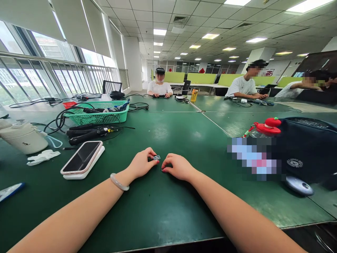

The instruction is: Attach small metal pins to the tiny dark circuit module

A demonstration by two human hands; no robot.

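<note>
My left hand (142, 162), with a pale bangle on its wrist, pinches a small dark flat piece with white markings (156, 157) between thumb and fingers. It looks like a little circuit board, but its markings are too small to read. Just to the right, my right hand (177, 166) is closed in a pinch low over the green table (158, 214). A tiny dark speck shows at its fingertips, too small to name. The two hands are close together but apart.
To the left lie a phone (83, 158) on a white box, a black cable tool bundle (88, 133), a crumpled tissue (43, 157) and a beige bottle (25, 137). Behind stands a green basket (97, 114). A dark bag (310, 151) and computer mouse (299, 185) sit right. Several people sit beyond.
</note>
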